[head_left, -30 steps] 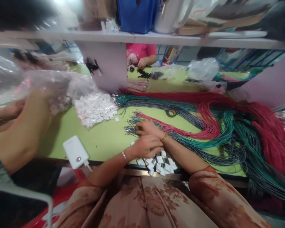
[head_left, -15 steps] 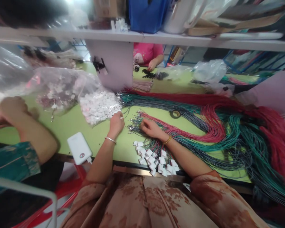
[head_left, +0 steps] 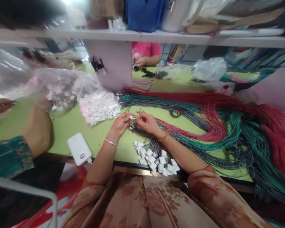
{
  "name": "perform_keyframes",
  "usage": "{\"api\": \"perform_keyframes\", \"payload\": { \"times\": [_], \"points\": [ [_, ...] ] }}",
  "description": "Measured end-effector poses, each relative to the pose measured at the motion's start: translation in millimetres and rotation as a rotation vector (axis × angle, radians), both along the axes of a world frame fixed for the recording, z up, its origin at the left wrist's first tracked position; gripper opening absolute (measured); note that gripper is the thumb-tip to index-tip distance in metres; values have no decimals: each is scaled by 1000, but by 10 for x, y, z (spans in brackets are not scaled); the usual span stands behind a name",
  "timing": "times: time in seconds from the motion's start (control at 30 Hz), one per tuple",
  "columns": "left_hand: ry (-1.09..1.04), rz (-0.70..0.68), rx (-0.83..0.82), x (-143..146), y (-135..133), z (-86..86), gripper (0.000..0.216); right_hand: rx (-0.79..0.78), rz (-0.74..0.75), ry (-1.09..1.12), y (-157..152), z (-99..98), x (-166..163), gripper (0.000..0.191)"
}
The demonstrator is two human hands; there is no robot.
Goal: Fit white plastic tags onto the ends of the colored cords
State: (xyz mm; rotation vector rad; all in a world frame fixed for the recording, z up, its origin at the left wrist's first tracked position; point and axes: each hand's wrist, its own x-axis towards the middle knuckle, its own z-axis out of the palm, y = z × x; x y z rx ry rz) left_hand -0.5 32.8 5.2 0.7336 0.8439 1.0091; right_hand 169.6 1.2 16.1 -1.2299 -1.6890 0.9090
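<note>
My left hand (head_left: 121, 124) pinches a small white connector housing (head_left: 131, 117) between thumb and fingertips, palm turned partly up. Just to its right, my right hand (head_left: 147, 124) is closed in a pinch, its fingertips close to the housing; whatever it holds is too small to make out. Beneath and around the right hand lie the metal-tipped ends of loose wires (head_left: 133, 127), running off as red wires (head_left: 180, 130) and green wires (head_left: 199, 145). Nearer my body, several white connectors (head_left: 153, 160) with wires attached are piled at the table edge.
A clear bag of white housings (head_left: 97, 107) lies behind my left hand. A white power bank (head_left: 79, 148) sits left, black tape roll (head_left: 175, 113) right. A long red wire bundle (head_left: 180, 95) crosses behind. Co-workers' arms (head_left: 38, 126) show at left and across the table (head_left: 148, 60).
My left hand has come away from the bag's edge, moving right toward my right hand with a white connector housing. My right hand has shifted slightly left. The left co-worker's arm has moved.
</note>
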Motion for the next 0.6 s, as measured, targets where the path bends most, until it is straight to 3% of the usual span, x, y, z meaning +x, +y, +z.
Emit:
{"api": "perform_keyframes", "payload": {
  "times": [0.2, 0.6],
  "points": [
    [-21, -46, -9, 31, -33, -6, 14, 0, -58, -30, 25, -72, 31, 16],
    [53, 6, 34, 74, -42, -22, 20, -32, -77, 23, 64, -110, 38, 16]
  ]
}}
